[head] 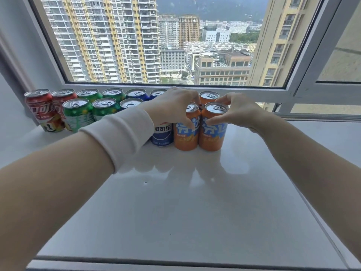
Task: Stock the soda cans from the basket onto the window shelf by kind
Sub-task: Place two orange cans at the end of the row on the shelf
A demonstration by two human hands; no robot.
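Where the glossy white window shelf [195, 202] met the glass along its far edge, smooth upright metal cylinders stood in two touching rows sorted by colour: red cans [42, 112] at the left end, then green cans [78, 116], blue cans [162, 134] and orange cans [209, 95]. Both hands reached straight ahead from the near edge, the left hand [172, 106] curled over the left front orange can [185, 135] and the right hand [236, 112] pinching the right front orange can [212, 135] between rim and label, each hand nearest its own can. The basket was out of view.
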